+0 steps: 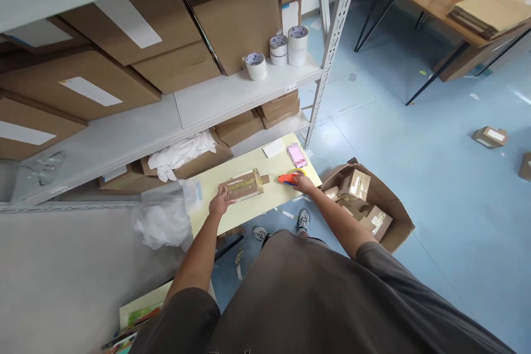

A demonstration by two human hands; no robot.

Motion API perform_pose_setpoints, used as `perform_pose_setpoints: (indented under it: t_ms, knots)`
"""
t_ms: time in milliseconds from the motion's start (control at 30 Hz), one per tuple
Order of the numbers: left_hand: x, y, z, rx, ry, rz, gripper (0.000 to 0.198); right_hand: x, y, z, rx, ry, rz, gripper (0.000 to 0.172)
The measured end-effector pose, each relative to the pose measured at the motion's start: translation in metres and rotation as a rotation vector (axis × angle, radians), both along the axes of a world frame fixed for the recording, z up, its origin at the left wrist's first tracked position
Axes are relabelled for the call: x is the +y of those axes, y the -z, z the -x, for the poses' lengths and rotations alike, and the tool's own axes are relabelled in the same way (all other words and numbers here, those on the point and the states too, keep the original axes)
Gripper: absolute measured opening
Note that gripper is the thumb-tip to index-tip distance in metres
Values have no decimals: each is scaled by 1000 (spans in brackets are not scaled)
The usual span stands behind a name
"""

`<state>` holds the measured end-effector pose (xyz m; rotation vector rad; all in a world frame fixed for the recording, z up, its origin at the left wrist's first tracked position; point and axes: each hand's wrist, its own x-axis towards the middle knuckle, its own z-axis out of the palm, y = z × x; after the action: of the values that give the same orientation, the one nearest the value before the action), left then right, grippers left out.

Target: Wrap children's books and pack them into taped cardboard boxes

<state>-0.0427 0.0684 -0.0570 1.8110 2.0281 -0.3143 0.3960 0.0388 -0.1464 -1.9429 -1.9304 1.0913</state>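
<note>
A small taped cardboard package (243, 186) lies on a pale yellow low table (269, 199) below me. My left hand (221, 202) rests on the package's left end, fingers spread flat. My right hand (302, 182) reaches to the table's right side and closes on an orange-red tape dispenser (288, 178). A pink item (297, 155) and a white card (274, 149) lie near the table's far edge.
A metal shelving unit (232, 94) holds large cardboard boxes, tape rolls (286, 47) and white gloves (182, 154). An open carton (373, 204) of small parcels sits on the blue floor at right. Crumpled plastic (161, 221) lies left of the table. Wooden desks (456, 5) stand at far right.
</note>
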Motion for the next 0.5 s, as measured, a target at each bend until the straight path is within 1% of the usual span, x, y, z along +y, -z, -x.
perform_pose_setpoints:
  t_ms: [100, 200, 267, 333, 433, 500]
  knots:
    - [1, -1, -5, 20, -28, 22, 87, -1, 14, 14, -84, -58, 118, 46]
    - [-1, -2, -10, 32, -46, 58, 86, 1, 25, 27, -150, -60, 137, 52]
    - [-4, -1, -11, 24, -44, 77, 84, 3, 32, 31, -180, -33, 139, 51]
    - [-5, 0, -9, -1, -41, 88, 84, 7, 38, 29, -174, -6, 151, 46]
    - [-7, 3, -6, -37, -57, 91, 84, 12, 38, 21, -83, -10, 129, 44]
    - [-9, 5, -3, -67, -69, 83, 85, 15, 30, 16, -15, 1, 118, 48]
